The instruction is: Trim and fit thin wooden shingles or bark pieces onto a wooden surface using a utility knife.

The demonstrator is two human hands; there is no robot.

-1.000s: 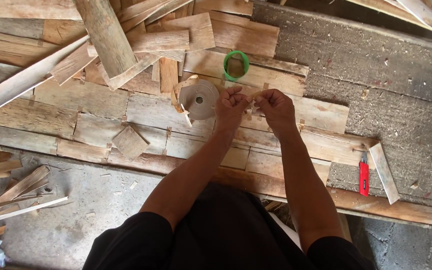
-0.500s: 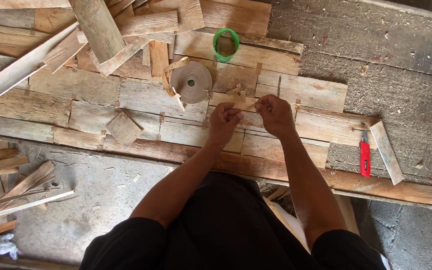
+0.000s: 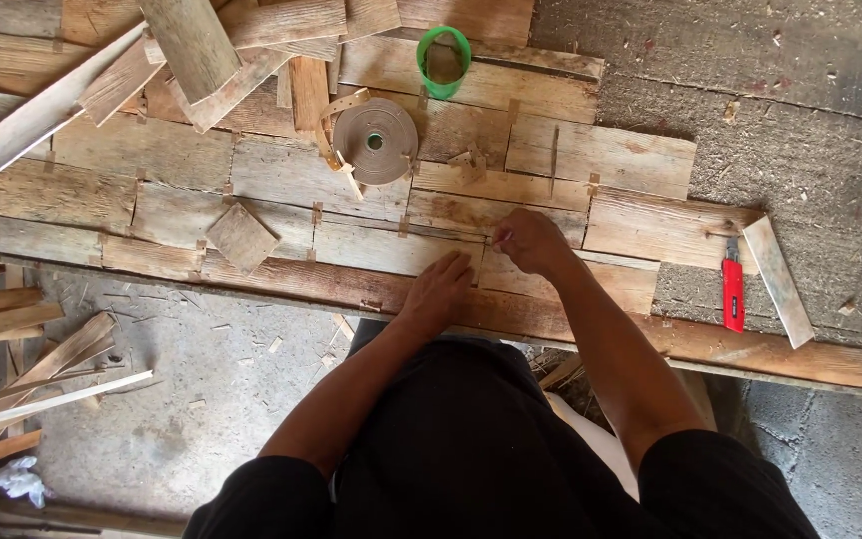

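Note:
My left hand lies palm down, fingers together, on a weathered wooden board near the bench's front edge. My right hand is just beside it, fingertips pinched at the seam between two boards; whatever it pinches is too small to make out. A roll of beige tape with a loose end lies on the boards beyond my hands. A green ring-shaped roll sits farther back.
Flat boards are laid edge to edge across the bench, with small tape strips over their seams. A loose square wood piece lies left. A red utility knife and a slat lie right. Planks are piled at back left; offcuts lie on the floor.
Both hands have come down and toward me from beside the tape roll to the front boards. My left hand now rests flat; before, both hands held something small between them.

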